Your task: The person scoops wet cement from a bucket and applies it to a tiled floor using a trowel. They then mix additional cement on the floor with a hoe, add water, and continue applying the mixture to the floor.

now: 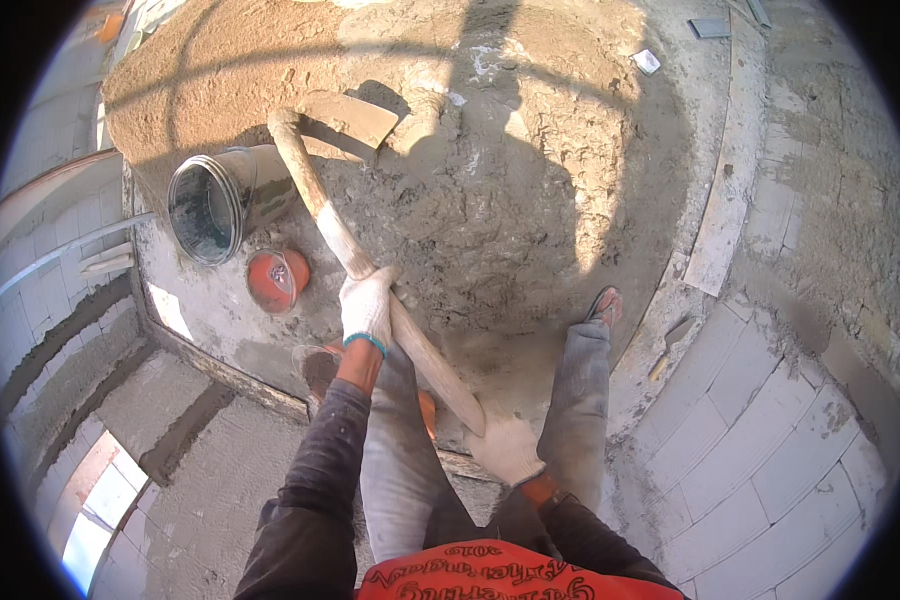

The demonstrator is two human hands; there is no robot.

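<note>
A hoe with a long wooden handle [425, 355] slants across in front of me, and its broad metal blade [355, 118] rests over the wet mortar [470, 215]. My left hand [368, 305], in a white knitted glove with a teal cuff, is closed around the middle of the handle. At the handle's near end, my right hand [507, 448] grips it in another white glove. The fingers of both hands are wrapped over the wood. Brown sand [200, 85] lies heaped beside the mortar at the far left.
A large bucket [232, 200] tips on its side left of the hoe. Near it stands a small orange pail [277, 280]. On the right, a trowel [673, 347] lies beside a white block wall [770, 450]. A plank [727, 190] edges the mortar.
</note>
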